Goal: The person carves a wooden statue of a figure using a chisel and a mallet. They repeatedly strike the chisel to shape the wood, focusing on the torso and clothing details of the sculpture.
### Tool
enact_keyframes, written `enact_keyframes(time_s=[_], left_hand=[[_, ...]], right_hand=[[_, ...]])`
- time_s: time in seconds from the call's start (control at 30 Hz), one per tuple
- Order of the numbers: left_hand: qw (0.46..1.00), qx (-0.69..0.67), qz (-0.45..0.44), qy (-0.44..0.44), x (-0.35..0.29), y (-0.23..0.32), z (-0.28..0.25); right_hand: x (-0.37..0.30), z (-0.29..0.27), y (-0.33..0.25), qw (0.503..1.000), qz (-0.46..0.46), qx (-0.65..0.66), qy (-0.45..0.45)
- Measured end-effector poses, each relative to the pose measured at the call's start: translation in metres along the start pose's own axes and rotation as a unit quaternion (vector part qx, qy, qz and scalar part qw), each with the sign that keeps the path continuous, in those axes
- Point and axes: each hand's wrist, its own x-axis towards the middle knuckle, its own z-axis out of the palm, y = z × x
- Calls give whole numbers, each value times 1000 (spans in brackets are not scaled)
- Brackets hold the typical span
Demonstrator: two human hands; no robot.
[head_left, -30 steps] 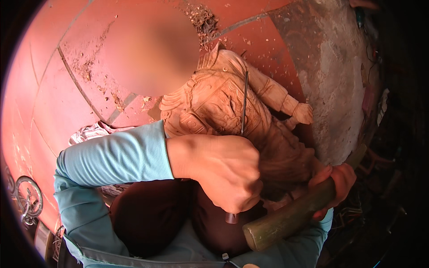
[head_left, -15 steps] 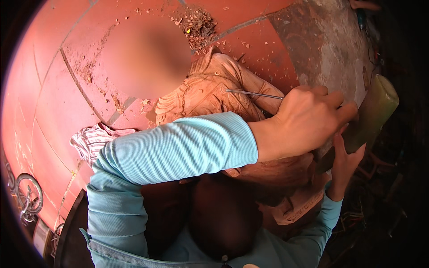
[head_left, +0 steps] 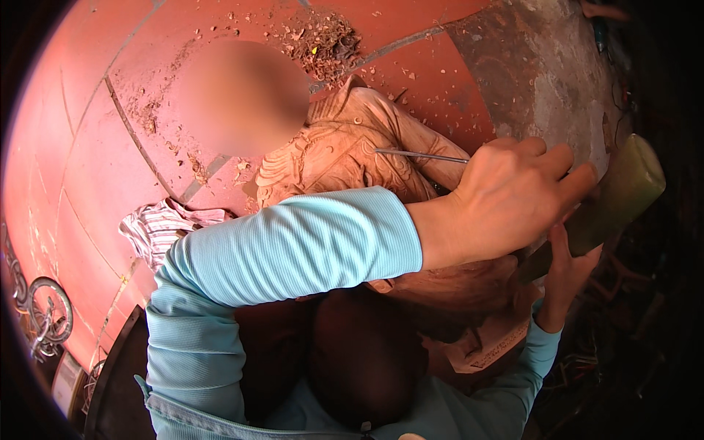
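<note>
A carved reddish-brown wooden figure (head_left: 345, 143) lies across the middle, with folds and curls cut into its surface. My left arm, in a light blue sleeve, reaches over it from the lower left. The left hand (head_left: 510, 198) is closed round a chisel (head_left: 422, 155), whose thin metal shaft points left with its tip at the carving; the handle is hidden in the fist. To the right, my right hand (head_left: 568, 273) grips a greenish club-shaped mallet (head_left: 623, 187), tilted up and right. Whether the mallet touches the chisel's end I cannot tell.
Wood shavings (head_left: 330, 48) lie heaped on the red tiled floor beyond the figure. A striped cloth (head_left: 165, 227) sits left of my sleeve. At the far left stands a bicycle wheel (head_left: 50, 312). A carved block-like base (head_left: 488, 348) shows below the figure.
The mallet's wide end has shifted slightly right and down. My left hand moved a little right with the chisel, whose tip stays on the carving. The whole view shifted slightly.
</note>
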Motion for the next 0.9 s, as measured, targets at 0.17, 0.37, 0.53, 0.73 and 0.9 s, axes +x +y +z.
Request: enact_keyframes(time_s=[0.17,0.37,0.53,0.73,0.9], left_hand=[[1000,-7,-6,19,1,-1,-1],[997,11,-45,62,9,-9,7],[996,-6,-58,70,9,-12,8],[998,-45,-35,38,3,-12,4],[994,-106,9,-20,-7,-7,-11]], right_hand=[[1,1,0,1000,2,12,5],[13,-1,2,998,-6,-60,1],[18,1,9,999,41,-1,31],[9,-7,17,998,-13,-56,23],[-15,-8,19,992,-50,-99,56]])
